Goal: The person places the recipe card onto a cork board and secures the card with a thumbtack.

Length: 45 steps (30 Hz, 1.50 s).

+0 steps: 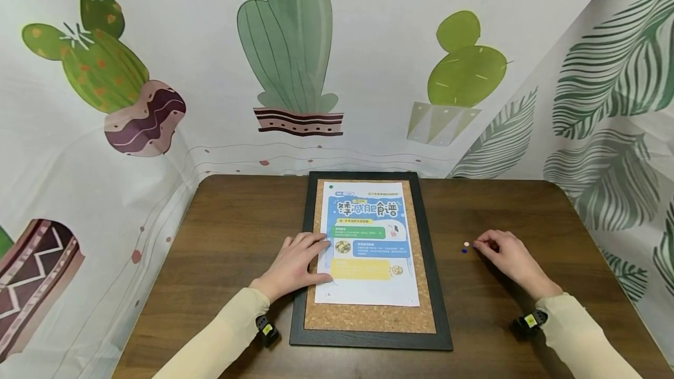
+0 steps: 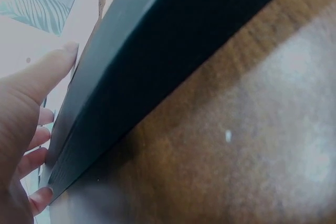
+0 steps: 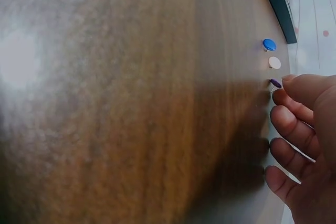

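My left hand [image 1: 292,266] lies over the left side of a black-framed cork board [image 1: 371,316], its fingers and thumb reaching onto the left edge of a printed poster [image 1: 368,292]. In the left wrist view the thumb lies over the dark frame [image 2: 142,40]. A green thumbtack [image 1: 330,186] sits in the poster's top left corner. To the right of the board, my right hand [image 1: 509,255] pinches a purple thumbtack [image 3: 275,83] between thumb and index finger, low at the tabletop. Beside it are a white thumbtack [image 3: 274,63] and a blue thumbtack [image 3: 269,44], both on the table.
The brown wooden table [image 1: 237,215] extends on both sides of the board. A white cloth [image 1: 379,63] printed with cacti and leaves hangs behind the table and along its sides. A black wrist camera [image 1: 529,324] is strapped on each wrist.
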Motion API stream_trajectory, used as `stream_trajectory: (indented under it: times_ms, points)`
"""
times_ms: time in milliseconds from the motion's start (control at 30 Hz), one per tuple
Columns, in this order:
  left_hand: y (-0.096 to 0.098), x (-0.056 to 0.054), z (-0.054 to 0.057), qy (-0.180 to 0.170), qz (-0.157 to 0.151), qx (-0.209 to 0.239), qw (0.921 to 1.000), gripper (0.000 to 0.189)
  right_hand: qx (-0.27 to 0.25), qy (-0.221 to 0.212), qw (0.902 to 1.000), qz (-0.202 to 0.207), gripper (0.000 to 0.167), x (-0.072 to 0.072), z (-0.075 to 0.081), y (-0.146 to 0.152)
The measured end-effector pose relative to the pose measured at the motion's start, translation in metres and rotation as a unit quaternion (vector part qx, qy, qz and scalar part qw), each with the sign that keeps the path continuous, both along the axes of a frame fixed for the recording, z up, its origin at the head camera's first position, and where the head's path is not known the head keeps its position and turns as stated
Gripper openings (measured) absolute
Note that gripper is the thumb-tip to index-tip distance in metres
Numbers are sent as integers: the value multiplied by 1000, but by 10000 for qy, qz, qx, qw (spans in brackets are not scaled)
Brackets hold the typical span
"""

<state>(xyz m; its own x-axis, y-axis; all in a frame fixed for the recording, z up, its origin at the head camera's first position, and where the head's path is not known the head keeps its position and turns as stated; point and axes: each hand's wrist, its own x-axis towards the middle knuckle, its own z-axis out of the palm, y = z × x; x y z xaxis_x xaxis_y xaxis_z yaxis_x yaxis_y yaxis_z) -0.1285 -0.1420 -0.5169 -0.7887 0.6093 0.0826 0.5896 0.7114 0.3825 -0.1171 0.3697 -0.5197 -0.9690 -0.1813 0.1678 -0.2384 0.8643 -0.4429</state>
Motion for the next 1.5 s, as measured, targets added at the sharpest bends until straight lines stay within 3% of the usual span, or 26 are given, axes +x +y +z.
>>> stream_trajectory:
  times_ms: [400, 1167, 1500]
  points:
    - [-1, 1, 0, -101, 27, -20, 9999, 81, 28, -286, 9996, -35, 6, 0, -1, 0]
    - [0, -1, 2, -129, 31, -46, 9999, 81, 18, -85, 10000, 38, 8, -2, 1, -4]
    - [0, 1, 2, -174, 27, 11, 9998, 81, 9, -212, 9998, -11, 8, -1, 0, -3]
